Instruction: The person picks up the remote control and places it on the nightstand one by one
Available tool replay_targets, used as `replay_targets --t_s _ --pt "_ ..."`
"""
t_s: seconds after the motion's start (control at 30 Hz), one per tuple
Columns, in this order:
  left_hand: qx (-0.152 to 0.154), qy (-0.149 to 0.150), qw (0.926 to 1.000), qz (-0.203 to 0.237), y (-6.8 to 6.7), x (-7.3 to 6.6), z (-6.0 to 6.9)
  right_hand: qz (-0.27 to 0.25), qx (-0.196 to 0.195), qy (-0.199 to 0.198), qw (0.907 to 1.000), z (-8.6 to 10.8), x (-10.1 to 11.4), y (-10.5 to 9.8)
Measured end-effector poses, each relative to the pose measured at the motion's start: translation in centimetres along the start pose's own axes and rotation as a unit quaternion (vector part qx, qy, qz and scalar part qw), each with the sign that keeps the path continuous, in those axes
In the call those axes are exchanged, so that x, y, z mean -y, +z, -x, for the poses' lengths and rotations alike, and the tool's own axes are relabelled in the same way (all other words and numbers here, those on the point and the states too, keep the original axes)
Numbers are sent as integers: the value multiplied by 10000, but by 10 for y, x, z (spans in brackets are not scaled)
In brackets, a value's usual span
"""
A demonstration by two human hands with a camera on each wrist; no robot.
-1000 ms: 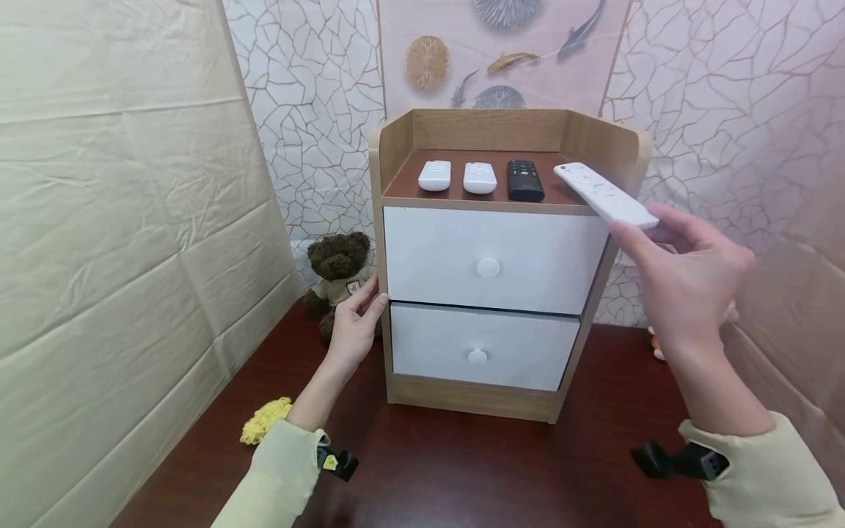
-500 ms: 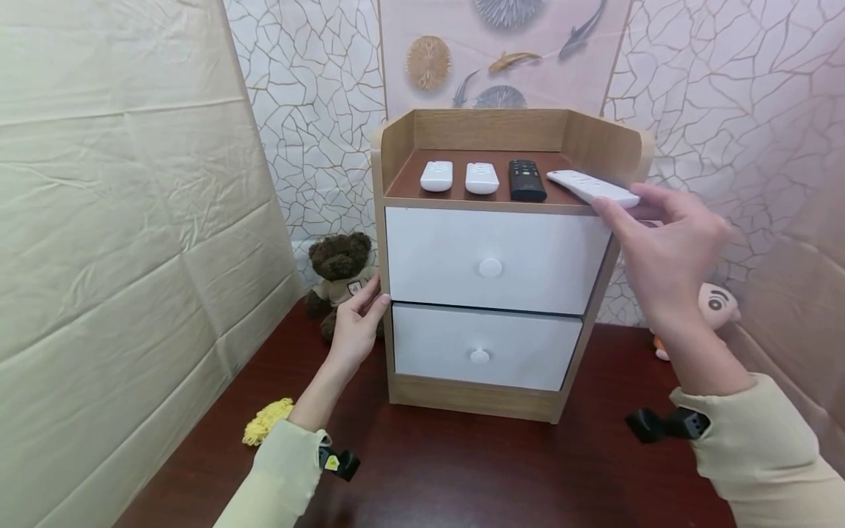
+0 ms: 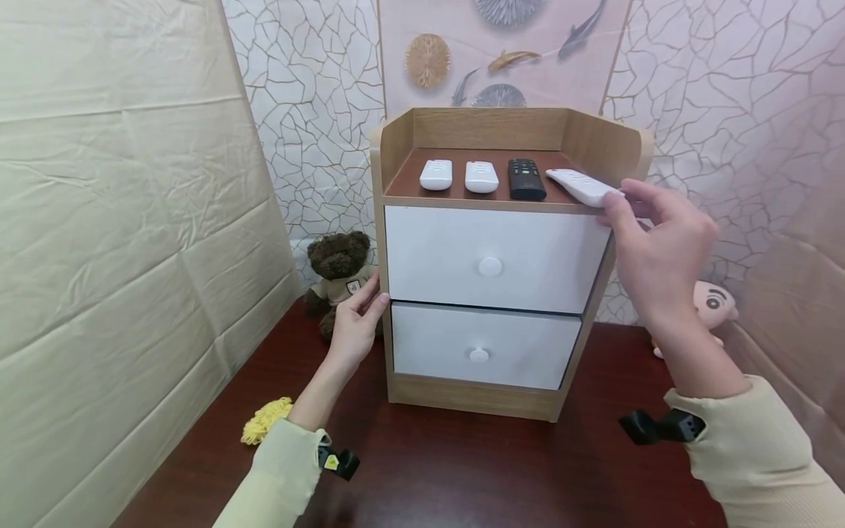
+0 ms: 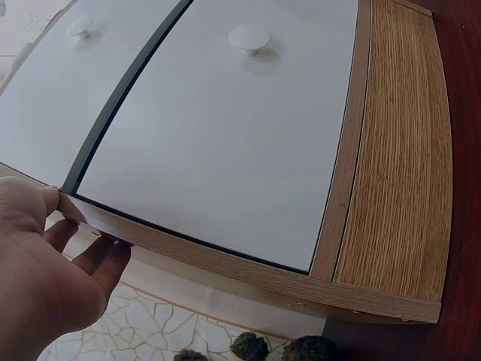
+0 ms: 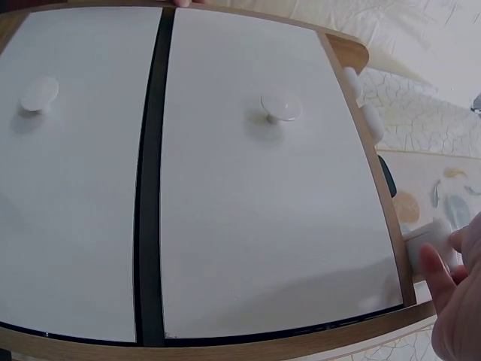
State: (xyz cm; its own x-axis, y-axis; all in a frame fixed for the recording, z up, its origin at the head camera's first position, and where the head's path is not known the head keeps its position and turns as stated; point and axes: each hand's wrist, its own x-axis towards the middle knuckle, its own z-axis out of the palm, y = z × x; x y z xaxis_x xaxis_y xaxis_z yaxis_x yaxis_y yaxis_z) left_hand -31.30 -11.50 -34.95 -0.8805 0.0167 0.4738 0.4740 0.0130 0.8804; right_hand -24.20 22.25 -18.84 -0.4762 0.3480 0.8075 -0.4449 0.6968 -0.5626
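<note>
A small wood-framed cabinet (image 3: 472,407) with two white drawers stands on the dark red table. My left hand (image 3: 356,326) grips its left side edge, thumb at the front and fingers along the side panel. In the left wrist view the hand (image 4: 52,274) sits level with the gap between the drawers. At the right end of the cabinet's brown top, my right hand (image 3: 667,249) pinches the near end of a white remote control (image 3: 581,185), which lies slanted there. The right wrist view shows the fingers at the remote's end (image 5: 428,241).
Left of the held remote, a black remote (image 3: 526,180) and two white remotes (image 3: 481,177) lie in a row. Raised wooden sides border the top. A brown teddy bear (image 3: 338,257) sits behind on the left, a plush doll (image 3: 714,304) on the right. Yellow yarn (image 3: 267,420) lies near the left forearm.
My right hand has lowered the white remote onto the cabinet top and moved left, turning the remote somewhat straighter. The left hand keeps its place on the cabinet's edge.
</note>
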Motion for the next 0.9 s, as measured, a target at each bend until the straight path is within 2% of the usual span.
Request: replay_targets --t_s 0.2,0.47,0.67,0.9 --pt "26 -2 10000 20 -1 0 1 50 4 -117 9999 -3 -1 3" --pt "36 -29 10000 18 0 -2 2 332 169 68 9993 -4 1 4" --pt "80 -5 10000 -2 0 -1 2 295 185 3 9994 -4 0 7" --pt "-12 -11 10000 -28 0 0 1 245 286 14 9993 -9 1 13"
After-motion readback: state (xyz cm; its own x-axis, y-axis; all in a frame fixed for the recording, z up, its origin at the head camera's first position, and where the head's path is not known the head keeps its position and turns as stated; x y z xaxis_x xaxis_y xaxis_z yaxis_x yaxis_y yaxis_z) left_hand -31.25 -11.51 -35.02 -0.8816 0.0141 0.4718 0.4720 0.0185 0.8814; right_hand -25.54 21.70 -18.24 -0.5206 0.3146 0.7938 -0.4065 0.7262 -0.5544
